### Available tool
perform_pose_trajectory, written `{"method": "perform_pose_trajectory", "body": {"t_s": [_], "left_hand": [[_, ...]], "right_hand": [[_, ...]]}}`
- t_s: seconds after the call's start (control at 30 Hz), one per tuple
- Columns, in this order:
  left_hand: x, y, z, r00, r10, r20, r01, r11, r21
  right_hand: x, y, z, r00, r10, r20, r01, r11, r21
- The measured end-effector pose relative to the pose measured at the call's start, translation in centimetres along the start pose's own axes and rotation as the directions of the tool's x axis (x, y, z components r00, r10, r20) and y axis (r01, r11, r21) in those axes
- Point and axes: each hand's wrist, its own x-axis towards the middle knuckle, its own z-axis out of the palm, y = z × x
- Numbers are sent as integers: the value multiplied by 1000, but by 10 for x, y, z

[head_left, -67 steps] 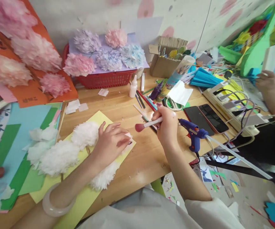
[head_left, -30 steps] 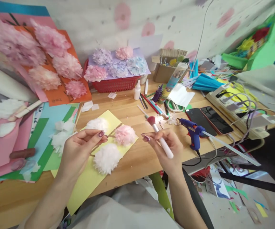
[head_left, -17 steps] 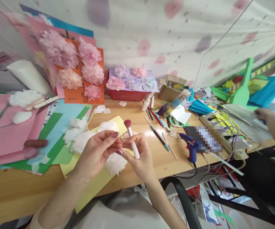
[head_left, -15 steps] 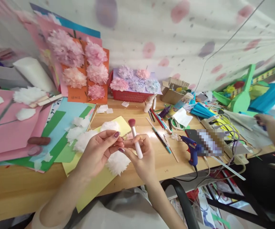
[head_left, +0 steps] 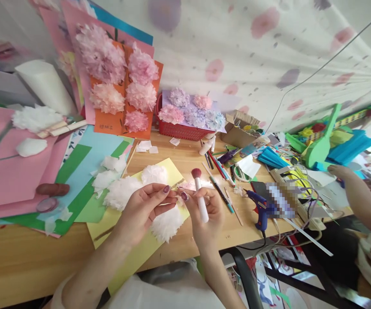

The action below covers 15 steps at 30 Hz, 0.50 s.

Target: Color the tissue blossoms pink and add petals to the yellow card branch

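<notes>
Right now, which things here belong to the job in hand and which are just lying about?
Apparently in use:
brush, in the right hand
yellow card, below the left hand
white flowers on it

Apparently lying about:
blue glue gun
red basket
white bottle
white paper scraps

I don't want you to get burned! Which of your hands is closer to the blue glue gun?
Right. The right hand, with the brush, is left of the glue gun; the left hand is farther left, over the yellow paper.
</notes>
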Motion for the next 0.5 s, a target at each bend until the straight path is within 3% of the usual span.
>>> {"method": "perform_pose_trajectory", "body": {"t_s": [0.2, 0.33, 0.4, 0.5], "left_hand": [[0, -11, 7, 996, 21, 90, -18, 999, -28], [0, -20, 13, 996, 81, 45, -82, 997, 1], [1, -24, 16, 974, 226, -14, -223, 969, 109], [2, -24, 21, 860, 509, 23, -483, 800, 356]], "right_hand": [[-6, 11, -5, 992, -114, 58, 123, 973, -196], [-7, 8, -6, 985, -144, 95, 159, 970, -182], [-8, 2, -5, 993, -87, 75, 95, 988, -119], [-9, -9, -6, 999, 30, 33, -30, 1000, 2]]}}
